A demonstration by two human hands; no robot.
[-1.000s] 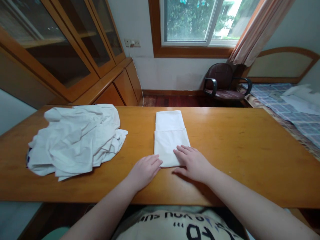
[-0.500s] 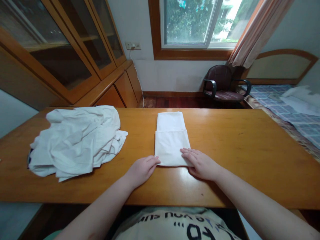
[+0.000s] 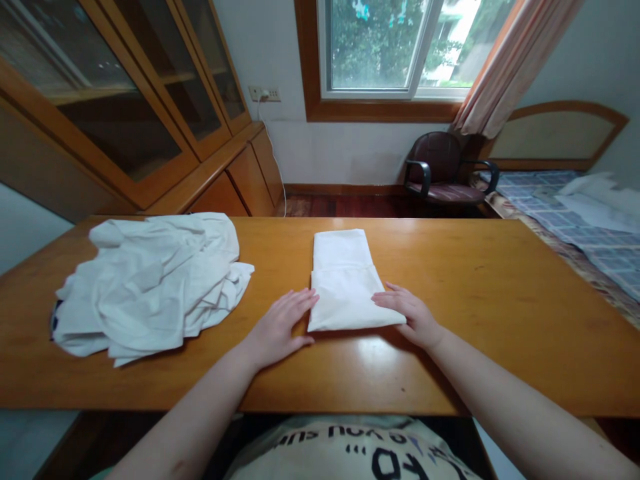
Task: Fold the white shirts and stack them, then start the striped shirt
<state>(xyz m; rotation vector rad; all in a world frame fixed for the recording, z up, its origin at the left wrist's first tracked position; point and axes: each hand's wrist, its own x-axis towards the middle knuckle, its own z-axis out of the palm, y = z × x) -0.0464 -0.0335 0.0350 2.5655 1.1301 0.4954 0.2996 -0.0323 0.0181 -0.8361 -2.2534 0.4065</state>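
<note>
A folded white cloth point(image 3: 345, 293) lies flat on the wooden table in front of me, with a fold line across its middle. Its near part flares out to the right. My left hand point(image 3: 283, 327) rests at the left edge, fingers stretched and thumb apart, the fingertips touching the cloth. At the near right corner, my right hand point(image 3: 413, 315) has its fingers over the top and its thumb below the edge, with the corner between them. The underside of that corner is hidden.
A loose heap of white cloth point(image 3: 155, 283) sits on the left of the wooden table point(image 3: 480, 313), a dark bit showing at its left edge. Beyond the table are a glass-door cabinet point(image 3: 200, 153), an armchair point(image 3: 443, 167) and a bed point(image 3: 560, 200).
The cloth's near right corner has moved right, so the near edge is wider and slanted. My right hand moved right with it. My left hand shifted up and spread its fingers.
</note>
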